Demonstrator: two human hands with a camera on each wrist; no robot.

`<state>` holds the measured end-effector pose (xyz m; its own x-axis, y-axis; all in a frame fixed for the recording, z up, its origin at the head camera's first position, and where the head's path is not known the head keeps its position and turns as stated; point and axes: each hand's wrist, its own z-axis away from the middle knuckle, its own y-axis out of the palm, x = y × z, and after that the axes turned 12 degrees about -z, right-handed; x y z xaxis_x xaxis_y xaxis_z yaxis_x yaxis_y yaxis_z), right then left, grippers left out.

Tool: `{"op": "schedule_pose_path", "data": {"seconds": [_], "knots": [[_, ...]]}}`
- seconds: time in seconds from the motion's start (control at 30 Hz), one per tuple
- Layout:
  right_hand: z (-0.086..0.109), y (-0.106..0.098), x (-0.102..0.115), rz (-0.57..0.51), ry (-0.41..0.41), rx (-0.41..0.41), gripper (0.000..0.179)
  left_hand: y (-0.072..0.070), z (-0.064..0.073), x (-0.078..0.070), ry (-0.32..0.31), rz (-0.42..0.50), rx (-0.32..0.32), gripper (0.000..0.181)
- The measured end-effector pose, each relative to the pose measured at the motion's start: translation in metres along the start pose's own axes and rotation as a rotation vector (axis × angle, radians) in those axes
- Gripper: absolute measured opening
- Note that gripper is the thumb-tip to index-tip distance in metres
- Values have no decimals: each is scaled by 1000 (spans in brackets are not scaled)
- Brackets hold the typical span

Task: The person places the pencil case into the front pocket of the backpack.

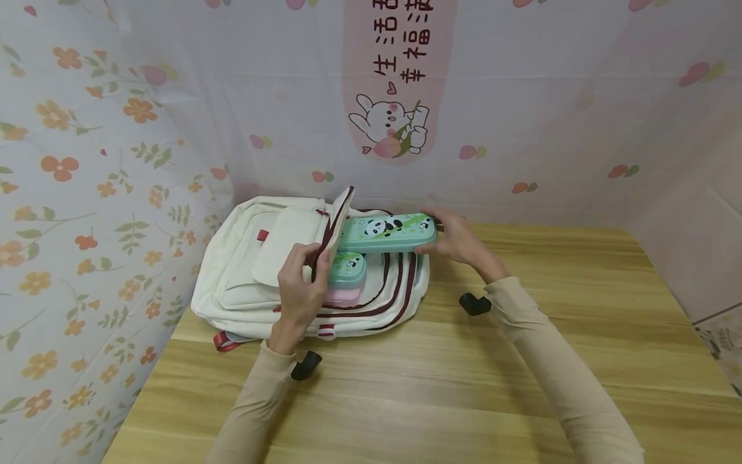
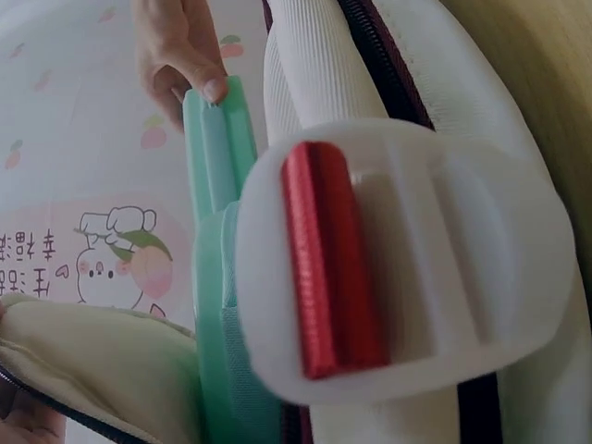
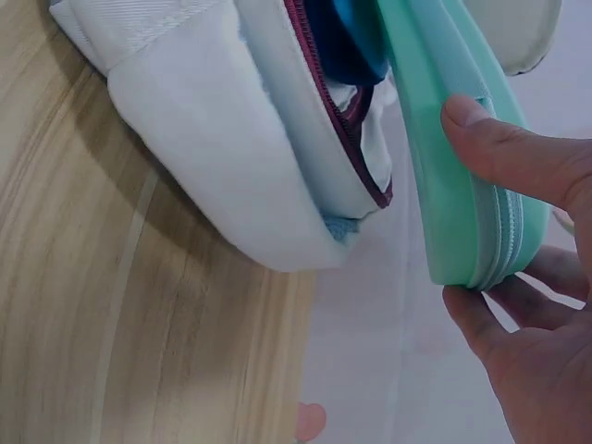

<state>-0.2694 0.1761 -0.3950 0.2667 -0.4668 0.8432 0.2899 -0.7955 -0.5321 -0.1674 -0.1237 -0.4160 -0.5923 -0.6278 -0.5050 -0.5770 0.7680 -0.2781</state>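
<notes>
A white backpack [image 1: 243, 290] with dark red zips lies on its back, its compartment unzipped. My left hand [image 1: 303, 290] grips the edge of its front flap [image 1: 338, 222] and holds it raised. With fingers and thumb around the right end, my right hand [image 1: 458, 240] holds a long mint-green zipped pencil case [image 1: 362, 238] printed with a panda. Its left end is hidden behind the flap. In the right wrist view, the thumb presses the side of the pencil case [image 3: 444, 176]. A smaller green panda case [image 1: 348, 270] sits in the opening, over a pink item [image 1: 343, 297].
The backpack rests on a wooden table [image 1: 394, 406] against a printed cloth backdrop [image 1: 278, 96]. A white buckle with red webbing [image 2: 333, 268] fills much of the left wrist view. Something dark blue [image 3: 347, 42] shows inside the bag in the right wrist view.
</notes>
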Motion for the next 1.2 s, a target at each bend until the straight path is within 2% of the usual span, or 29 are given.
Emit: {"op": "schedule_pose_path", "data": {"seconds": [0.13,0.27,0.4,0.77,1.03,1.2], "knots": [[3,0,2,-29,5,14,91,3,2,0,-48,-5,5,11],[5,1,1,-28,-10,19,90,6,3,-4,-135,-18,63,16],[7,2,-2,-30,-28,20,90,8,4,-7,-180,-55,95,17],[6,-3,-6,-93,-14,32,84,14,4,-6,-207,-66,74,16],[6,2,-5,-92,-54,61,84,17,5,-3,-199,-62,44,14],[5,9,-7,-167,-92,55,82,18,5,-3,-196,-59,35,15]]}}
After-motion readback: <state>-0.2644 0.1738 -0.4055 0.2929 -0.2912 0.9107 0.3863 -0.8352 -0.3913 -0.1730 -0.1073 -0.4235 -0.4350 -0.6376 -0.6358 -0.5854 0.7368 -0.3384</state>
